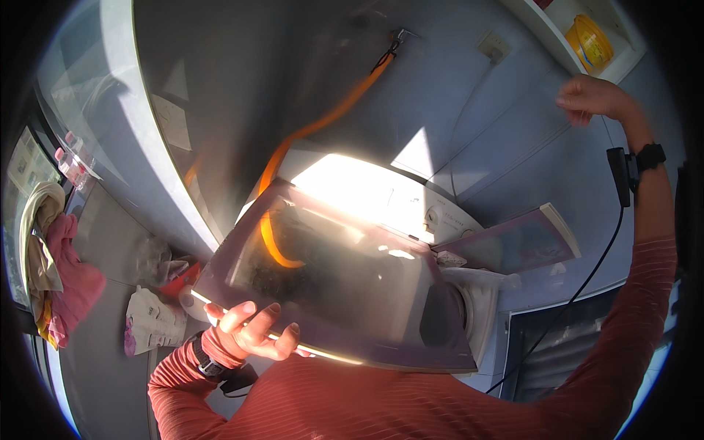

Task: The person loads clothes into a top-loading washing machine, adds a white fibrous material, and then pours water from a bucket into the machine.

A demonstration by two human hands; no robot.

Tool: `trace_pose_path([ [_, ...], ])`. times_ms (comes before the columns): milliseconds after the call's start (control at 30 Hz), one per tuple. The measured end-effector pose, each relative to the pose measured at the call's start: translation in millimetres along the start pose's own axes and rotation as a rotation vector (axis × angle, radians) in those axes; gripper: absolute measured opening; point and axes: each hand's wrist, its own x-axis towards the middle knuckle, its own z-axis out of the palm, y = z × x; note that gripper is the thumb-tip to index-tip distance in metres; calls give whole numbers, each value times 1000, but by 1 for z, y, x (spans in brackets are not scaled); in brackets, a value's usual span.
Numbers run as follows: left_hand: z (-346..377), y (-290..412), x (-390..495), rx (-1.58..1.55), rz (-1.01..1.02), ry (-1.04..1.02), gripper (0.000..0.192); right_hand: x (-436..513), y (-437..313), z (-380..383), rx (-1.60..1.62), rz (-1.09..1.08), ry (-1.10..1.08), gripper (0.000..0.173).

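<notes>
My left hand [253, 333] grips the front edge of a translucent washing machine lid [341, 280], its fingers curled over the rim. The lid is tinted purple at its border and covers most of the twin-tub washing machine [484, 313] before me. Raised at the upper right, my right hand [594, 99] hangs below a white shelf, its fingers bent and blurred by motion. No object shows in it, though the inside of the palm is hidden. A yellow plastic tub [589, 44] stands on the shelf just above that hand. An orange hose [330, 118] runs from a wall tap [400, 36] to the machine.
A smaller lid [517, 242] stands raised at the machine's right. The white shelf [624, 58] juts out at upper right. Cloths [71, 275], plastic bottles [71, 165] and a white bag [157, 322] are at left. A black cable [583, 297] hangs from my right wrist.
</notes>
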Motion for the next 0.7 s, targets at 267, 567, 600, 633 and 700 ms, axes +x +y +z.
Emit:
trace_pose_path([
  [267, -2, 0, -8, 30, 59, 16, 28, 113, -46, 20, 5, -57, -29, 41],
  [567, 21, -29, 57, -1, 144, 65, 23, 200, -64, 31, -151, -57, 11, 47],
  [600, 25, -33, 65, -22, 148, 74, 23, 208, -64, 32, -133, -74, 13, 50],
  [633, 32, -34, 73, -46, 111, 139, 24, 216, -64, 33, -118, -86, 6, 53],
  [700, 48, -35, 87, -102, 42, 271, 28, 230, -65, 35, -145, -108, -3, 60],
])
